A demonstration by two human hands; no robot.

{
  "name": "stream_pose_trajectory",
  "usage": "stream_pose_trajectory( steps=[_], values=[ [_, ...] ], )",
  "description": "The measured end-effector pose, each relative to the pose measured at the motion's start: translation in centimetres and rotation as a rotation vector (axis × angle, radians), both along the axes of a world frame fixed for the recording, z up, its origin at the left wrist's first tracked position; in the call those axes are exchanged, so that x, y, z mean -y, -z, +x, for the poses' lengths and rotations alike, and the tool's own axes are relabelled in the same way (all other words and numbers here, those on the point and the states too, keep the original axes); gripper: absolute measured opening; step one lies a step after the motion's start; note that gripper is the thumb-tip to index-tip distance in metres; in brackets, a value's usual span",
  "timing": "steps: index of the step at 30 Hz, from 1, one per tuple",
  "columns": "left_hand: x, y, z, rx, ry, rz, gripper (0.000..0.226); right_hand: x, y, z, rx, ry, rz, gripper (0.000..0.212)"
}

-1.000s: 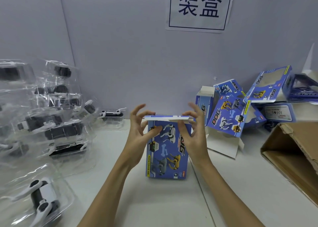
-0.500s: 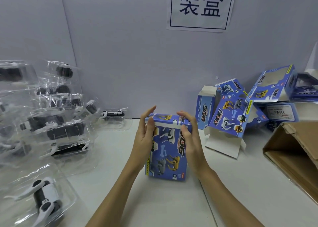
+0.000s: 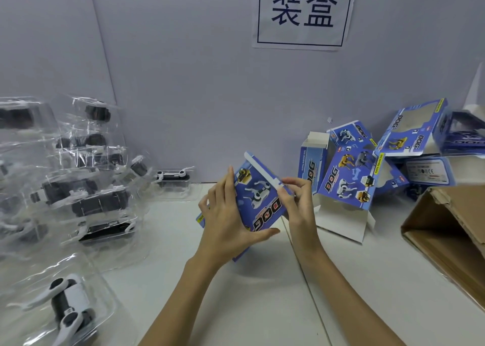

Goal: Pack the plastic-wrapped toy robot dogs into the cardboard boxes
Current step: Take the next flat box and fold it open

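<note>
Fingers of the left hand [image 3: 225, 222] lay straight along the near face of a blue printed cardboard box marked DOG [image 3: 258, 201], the thumb curled under its lower edge, so that the box was gripped and held tilted just above the white tabletop [image 3: 262, 306]. Fingertips of the right hand [image 3: 299, 204] pinched the box's white-edged end flap [image 3: 265, 174], which stood up from the top edge, not tucked in. Whether a toy sat inside this box could not be told; no window showed on the face turned toward the camera.

Judging by how things lay, the packing was at an early stage. Well to the left of the fingers stood a tall stack of clear plastic blister packs holding black-and-white toy robot dogs [image 3: 86, 201], none of them boxed. One more clear pack with a white-and-black dog [image 3: 65, 301] lay nearer, below and left of the left hand, and a single small pack [image 3: 173, 176] sat beyond the left fingertips against the grey wall. To the right of the right hand, a jumble of blue DOG boxes [image 3: 367, 172] lay with flaps open, apparently empty. Farther right, a brown corrugated carton [image 3: 446, 238] lay on its side, with no finished box visible inside.
</note>
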State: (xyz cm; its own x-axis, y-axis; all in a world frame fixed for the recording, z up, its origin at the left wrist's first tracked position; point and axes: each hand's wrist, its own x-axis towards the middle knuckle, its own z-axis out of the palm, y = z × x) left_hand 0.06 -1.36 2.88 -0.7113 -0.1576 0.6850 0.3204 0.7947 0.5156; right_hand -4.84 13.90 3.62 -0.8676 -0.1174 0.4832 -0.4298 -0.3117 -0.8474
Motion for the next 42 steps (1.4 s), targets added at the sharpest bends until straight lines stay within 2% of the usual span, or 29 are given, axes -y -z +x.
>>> stream_pose_trajectory(
  steps=[5, 10, 12, 14, 16, 18, 21, 23, 25, 28, 30, 32, 35, 38, 40, 42],
  values=[
    [0.8, 0.4, -0.6, -0.168, 0.063, -0.098, 0.125, -0.7, -1.0, -0.4, -0.009, 0.047, 0.084, 0.031],
    [1.6, 1.1, -1.0, -0.162, 0.114, -0.049, 0.119, -0.9, -0.9, -0.5, -0.009, 0.137, 0.129, 0.028],
    [2.0, 1.1, -1.1, -0.159, 0.095, -0.023, 0.120, -1.2, -1.3, -0.5, 0.041, 0.059, 0.074, 0.041],
    [2.2, 0.9, -1.2, -0.154, 0.085, 0.065, 0.126, -1.6, -1.6, -0.4, 0.059, -0.040, 0.028, 0.067],
    [1.8, 0.5, -1.0, -0.168, 0.115, 0.205, 0.125, -1.4, -1.6, -0.1, 0.024, -0.088, 0.115, 0.089],
    [1.3, 0.4, -0.8, -0.183, 0.165, 0.261, 0.112, -0.3, -1.3, 0.5, -0.003, -0.122, 0.176, 0.075],
    [1.1, 0.2, -0.5, -0.161, 0.187, 0.329, 0.068, 0.7, -0.5, 0.8, -0.036, -0.134, 0.086, 0.042],
    [1.3, -0.4, -0.1, -0.166, 0.175, 0.396, 0.045, 1.0, -0.6, 1.1, 0.057, -0.166, 0.020, 0.033],
    [1.4, -0.9, 0.1, -0.178, 0.249, 0.425, 0.032, 1.1, -0.5, 1.2, 0.133, -0.215, -0.042, 0.033],
    [1.5, -1.2, 0.3, -0.141, 0.401, 0.364, 0.036, 1.1, -0.7, 1.0, 0.144, -0.212, -0.092, 0.041],
    [1.8, -1.4, 0.4, -0.123, 0.401, 0.252, 0.032, 0.9, -1.0, 0.8, 0.130, -0.181, -0.087, 0.038],
    [1.9, -1.4, 0.3, -0.097, 0.407, 0.222, 0.027, 0.7, -1.1, 0.6, 0.136, -0.136, -0.114, 0.030],
    [1.4, -1.6, 0.5, -0.107, 0.413, 0.267, 0.027, 0.9, -0.8, -0.1, 0.226, -0.052, -0.188, 0.036],
    [1.0, -1.6, 0.5, -0.177, 0.453, 0.422, 0.043, 0.8, -0.7, -0.3, 0.257, -0.085, -0.165, 0.038],
    [1.0, -1.0, -0.1, -0.189, 0.450, 0.462, 0.055, 0.9, -0.9, 0.2, 0.218, -0.094, -0.065, 0.054],
    [1.3, -0.3, -0.4, -0.127, 0.387, 0.481, 0.075, 1.2, -0.8, 0.8, 0.057, 0.082, 0.058, 0.080]
  ],
)
